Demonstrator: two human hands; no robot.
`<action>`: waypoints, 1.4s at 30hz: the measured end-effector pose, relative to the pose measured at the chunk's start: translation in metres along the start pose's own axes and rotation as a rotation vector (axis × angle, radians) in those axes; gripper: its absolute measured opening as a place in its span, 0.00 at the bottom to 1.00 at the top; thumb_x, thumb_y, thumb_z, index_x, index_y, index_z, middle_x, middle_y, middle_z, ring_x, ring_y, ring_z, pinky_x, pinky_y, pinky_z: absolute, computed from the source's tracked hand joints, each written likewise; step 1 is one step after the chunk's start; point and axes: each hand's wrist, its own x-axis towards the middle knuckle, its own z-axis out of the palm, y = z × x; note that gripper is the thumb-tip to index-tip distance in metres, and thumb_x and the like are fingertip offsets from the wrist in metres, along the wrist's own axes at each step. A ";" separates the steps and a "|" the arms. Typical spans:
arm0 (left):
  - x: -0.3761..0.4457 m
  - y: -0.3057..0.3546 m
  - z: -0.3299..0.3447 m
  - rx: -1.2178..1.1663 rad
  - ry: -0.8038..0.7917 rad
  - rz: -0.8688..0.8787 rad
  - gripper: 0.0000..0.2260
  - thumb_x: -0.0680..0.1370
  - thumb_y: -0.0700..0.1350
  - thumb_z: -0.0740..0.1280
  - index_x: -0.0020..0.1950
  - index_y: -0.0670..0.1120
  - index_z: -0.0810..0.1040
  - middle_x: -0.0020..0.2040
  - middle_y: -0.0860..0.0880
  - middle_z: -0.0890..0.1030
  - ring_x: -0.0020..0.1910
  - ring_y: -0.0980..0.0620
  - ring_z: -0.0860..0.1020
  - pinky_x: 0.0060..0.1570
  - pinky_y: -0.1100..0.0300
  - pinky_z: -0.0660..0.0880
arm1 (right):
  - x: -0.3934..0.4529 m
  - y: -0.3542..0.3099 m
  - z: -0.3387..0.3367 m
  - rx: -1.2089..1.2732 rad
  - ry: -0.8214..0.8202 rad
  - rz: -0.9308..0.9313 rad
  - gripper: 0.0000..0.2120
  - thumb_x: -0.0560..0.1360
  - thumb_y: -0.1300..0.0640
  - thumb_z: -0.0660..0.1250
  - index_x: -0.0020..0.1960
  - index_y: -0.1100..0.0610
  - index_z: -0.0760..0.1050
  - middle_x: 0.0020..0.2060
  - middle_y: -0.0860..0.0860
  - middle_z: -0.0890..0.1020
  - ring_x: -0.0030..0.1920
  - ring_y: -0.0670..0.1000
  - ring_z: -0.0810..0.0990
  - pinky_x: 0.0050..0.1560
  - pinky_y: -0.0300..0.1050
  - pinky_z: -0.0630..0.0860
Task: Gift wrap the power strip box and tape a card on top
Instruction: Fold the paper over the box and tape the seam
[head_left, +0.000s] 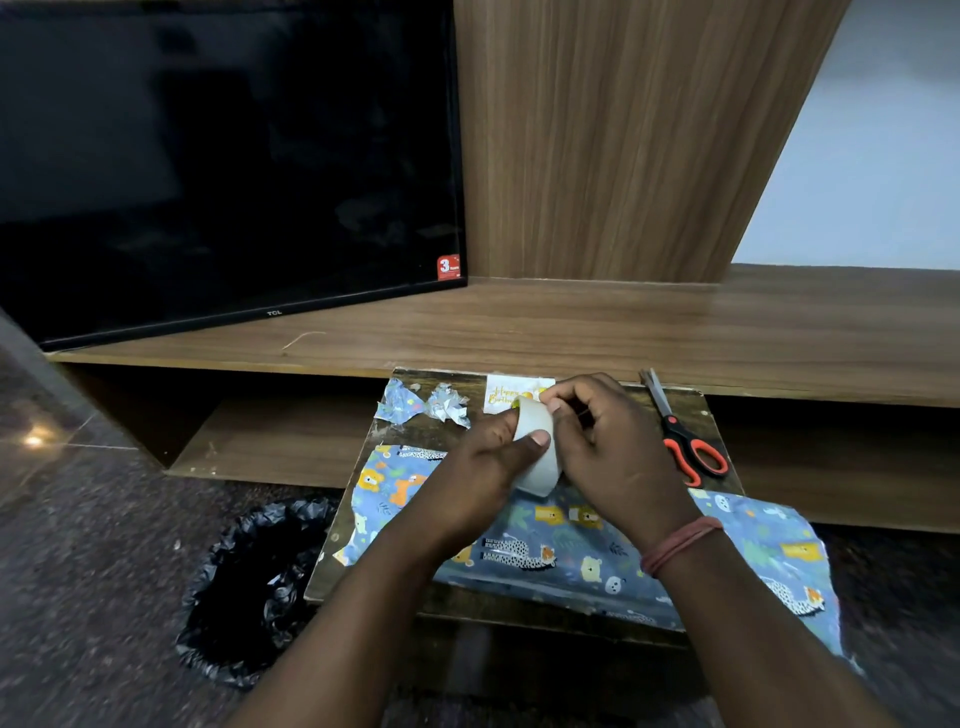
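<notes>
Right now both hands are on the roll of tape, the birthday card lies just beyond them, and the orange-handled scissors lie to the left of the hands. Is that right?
Not quite. The head view shows the scissors to the right of the hands, not the left. The rest stands: the left hand and right hand are both on the roll of tape, and the birthday card lies just beyond them.

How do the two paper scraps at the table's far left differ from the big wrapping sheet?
The scraps are small, crumpled and lie untouched; the wrapping sheet is large, spread fairly flat and sits under both forearms. The scraps lie at the table's far edge, the sheet nearer the person. Both show the same blue print.
</notes>
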 end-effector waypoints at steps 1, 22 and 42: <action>0.000 0.000 0.000 -0.002 -0.014 0.004 0.12 0.79 0.46 0.64 0.59 0.43 0.80 0.48 0.46 0.85 0.47 0.50 0.82 0.49 0.58 0.78 | 0.000 0.000 -0.002 0.012 -0.012 0.018 0.03 0.79 0.60 0.66 0.49 0.54 0.78 0.47 0.46 0.79 0.46 0.48 0.79 0.48 0.53 0.78; -0.002 0.005 -0.012 0.188 0.001 0.053 0.09 0.83 0.36 0.62 0.61 0.40 0.78 0.51 0.47 0.85 0.49 0.53 0.81 0.53 0.60 0.75 | -0.005 -0.016 0.008 -0.264 -0.029 -0.114 0.05 0.76 0.66 0.66 0.45 0.58 0.74 0.45 0.53 0.76 0.46 0.55 0.74 0.47 0.50 0.70; -0.002 0.017 -0.004 -0.348 0.145 -0.015 0.12 0.83 0.29 0.56 0.47 0.42 0.72 0.29 0.54 0.76 0.30 0.61 0.76 0.37 0.67 0.75 | -0.014 -0.025 0.017 -0.324 0.013 -0.162 0.04 0.79 0.61 0.67 0.45 0.57 0.77 0.43 0.51 0.75 0.43 0.54 0.74 0.43 0.45 0.66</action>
